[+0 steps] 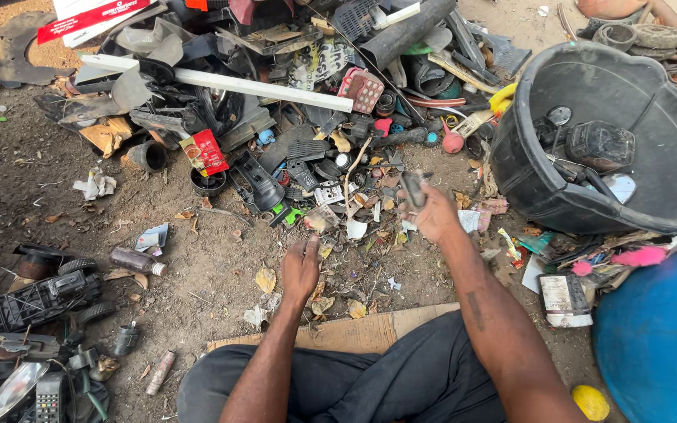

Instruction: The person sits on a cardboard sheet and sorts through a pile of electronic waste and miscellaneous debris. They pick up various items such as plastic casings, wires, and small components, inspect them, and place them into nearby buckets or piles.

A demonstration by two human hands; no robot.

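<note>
The head view shows a person sitting on the dirt ground, sorting scrap. The right hand is closed around a small dark grey piece, held up over the junk pile. The left hand rests down among dry leaves, fingers loosely bent, holding nothing I can see. The piece looks flat and dusty. I think it needs a place next, and the black tub sits near.

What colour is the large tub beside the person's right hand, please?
Black; the tub shows clearly in the head view.
</note>
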